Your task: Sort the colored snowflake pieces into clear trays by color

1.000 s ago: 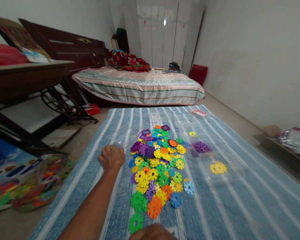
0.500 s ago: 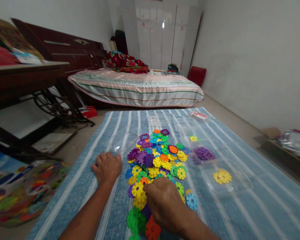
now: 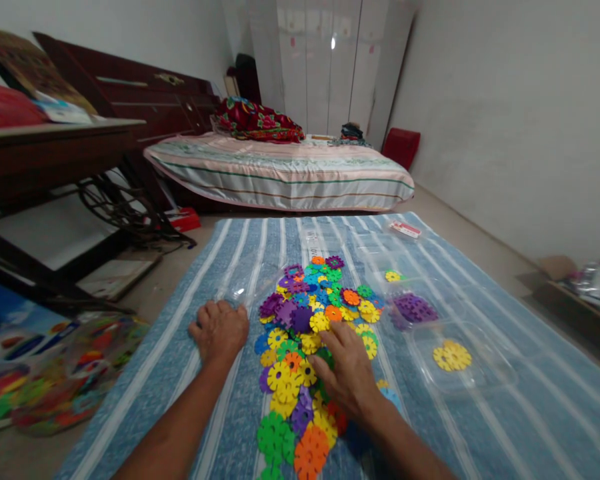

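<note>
A heap of colourful notched plastic discs [image 3: 285,377], yellow, green, blue, purple and orange, spreads across the blue striped cloth [image 3: 170,320]. Over the heap's right side reaches my right hand [image 3: 347,367], its thumb and fingers apart. Its fingertips are at a yellow disc [image 3: 319,323], and no disc shows in its grasp. My left hand [image 3: 223,330] rests on the cloth left of the heap, palm down with its fingers loosely spread, holding nothing. To the right, one clear plastic container [image 3: 500,380] has yellow discs [image 3: 451,356] in it, and purple discs [image 3: 414,309] lie grouped behind.
Another clear container [image 3: 375,260] with a yellow disc stands farther back. A small red-and-white packet [image 3: 405,229] lies near the far edge. Beyond are a bed [image 3: 280,173] and, at left, a table with an iron treadle base [image 3: 115,200]. Bagged colourful pieces [image 3: 80,373] sit lower left.
My right hand has moved up and to the right over the heap, and its closed fingers have spread apart. My left hand stays on the cloth. The view has shifted slightly.
</note>
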`<state>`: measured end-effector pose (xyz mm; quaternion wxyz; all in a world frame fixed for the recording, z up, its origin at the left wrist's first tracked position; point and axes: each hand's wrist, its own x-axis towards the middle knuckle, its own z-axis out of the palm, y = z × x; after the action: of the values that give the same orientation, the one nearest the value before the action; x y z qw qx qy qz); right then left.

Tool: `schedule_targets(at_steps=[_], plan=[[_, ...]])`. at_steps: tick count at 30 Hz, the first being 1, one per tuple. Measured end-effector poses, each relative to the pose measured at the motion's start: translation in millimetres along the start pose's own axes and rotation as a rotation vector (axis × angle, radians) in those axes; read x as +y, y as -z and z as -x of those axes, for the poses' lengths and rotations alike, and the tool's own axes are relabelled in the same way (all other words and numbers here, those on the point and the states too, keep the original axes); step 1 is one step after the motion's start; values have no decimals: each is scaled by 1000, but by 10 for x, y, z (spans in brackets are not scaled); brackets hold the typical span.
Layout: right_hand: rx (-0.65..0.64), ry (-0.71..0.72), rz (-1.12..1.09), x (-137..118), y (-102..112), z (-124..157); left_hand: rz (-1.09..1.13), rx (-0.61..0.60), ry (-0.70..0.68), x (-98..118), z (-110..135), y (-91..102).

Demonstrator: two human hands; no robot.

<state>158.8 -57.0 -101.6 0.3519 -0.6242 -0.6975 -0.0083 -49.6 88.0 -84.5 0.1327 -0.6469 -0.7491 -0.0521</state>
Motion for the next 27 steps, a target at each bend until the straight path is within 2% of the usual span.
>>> schedule_targets(at_steps=[6, 10, 17, 19, 21, 23, 25, 27], plan=[[-172, -6, -3, -259, 33, 177, -1, 9, -2, 12, 14, 3], [-291, 11, -36, -315, 90, 256, -10, 21, 11, 22, 27, 13], [-266, 66, -66, -329, -34, 456, -11, -1, 7, 0, -7, -14], [-266, 86, -89, -338, 6, 462, -16, -1, 3, -9, -16, -17], [-288, 105, -133, -332, 145, 391, -17, -2, -3, -15, -19, -11], [-306, 126, -155, -270, 373, 206, -17, -3, -10, -18, -19, -1], [-277, 111, -61, -108, 639, -110, -19, 0, -11, -19, -19, 9], [-258, 3, 136, 168, 878, -526, -20, 3, -6, -19, -19, 13]])
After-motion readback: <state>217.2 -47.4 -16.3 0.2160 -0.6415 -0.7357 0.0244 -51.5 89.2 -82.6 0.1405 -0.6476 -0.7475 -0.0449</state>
